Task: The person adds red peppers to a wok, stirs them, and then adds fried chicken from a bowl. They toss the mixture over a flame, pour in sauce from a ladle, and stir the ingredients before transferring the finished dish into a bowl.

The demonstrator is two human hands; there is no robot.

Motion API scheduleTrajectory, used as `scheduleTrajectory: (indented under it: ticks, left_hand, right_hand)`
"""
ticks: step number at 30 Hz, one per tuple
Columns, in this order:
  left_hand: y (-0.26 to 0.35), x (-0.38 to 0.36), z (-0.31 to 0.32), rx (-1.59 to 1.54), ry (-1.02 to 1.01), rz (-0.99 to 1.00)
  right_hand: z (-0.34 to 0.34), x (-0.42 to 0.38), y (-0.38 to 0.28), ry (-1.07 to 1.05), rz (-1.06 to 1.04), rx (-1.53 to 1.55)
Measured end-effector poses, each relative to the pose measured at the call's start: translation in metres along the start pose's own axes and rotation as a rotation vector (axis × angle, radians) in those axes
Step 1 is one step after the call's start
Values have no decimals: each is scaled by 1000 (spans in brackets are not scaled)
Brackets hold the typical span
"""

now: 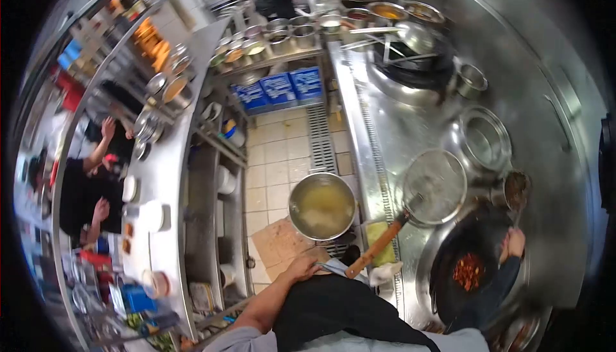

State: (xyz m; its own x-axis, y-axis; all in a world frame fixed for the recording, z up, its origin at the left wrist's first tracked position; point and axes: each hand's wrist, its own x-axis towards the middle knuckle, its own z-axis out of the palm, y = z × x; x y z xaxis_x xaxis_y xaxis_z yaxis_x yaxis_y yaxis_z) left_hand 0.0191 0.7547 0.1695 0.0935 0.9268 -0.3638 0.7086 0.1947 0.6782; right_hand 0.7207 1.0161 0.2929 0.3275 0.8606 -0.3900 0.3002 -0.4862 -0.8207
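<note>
My left hand point(303, 268) is closed at my waist, beside a bluish-grey strip that looks like cloth; what its fingers hold is hidden. Just beyond it stands a deep metal pot point(321, 175) of cloudy yellowish liquid. On the right, my right hand point(512, 244) grips a ladle point(517, 193) by its handle, above the wok's far side. The ladle's bowl is at a small metal container. Below my hand, the black wok point(452, 240) holds chopped reddish food point(469, 272). A wire-mesh strainer point(436, 188) with a wooden handle point(378, 247) lies across the stove's front edge.
A lidded wok station point(417, 63) and a round metal basin point(484, 139) are farther along the steel stove point(385, 130). Metal pots of ingredients point(279, 41) line the back shelf. At left runs a steel counter point(179, 179), with another person point(86, 185) behind it.
</note>
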Motion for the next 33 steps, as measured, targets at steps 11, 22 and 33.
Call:
scheduleTrajectory:
  ticks: [11,22,33]
  left_hand:
    - [-2,5,26,76,-16,-41]
    - [-11,-29,35,-65,196,26]
    - [-3,-32,26,20,2,-104]
  right_hand:
    - [114,31,-57,300,-133,-358]
    - [175,94,-89,-134,-122,229]
    - [193,-10,-175,-430,43,1294]
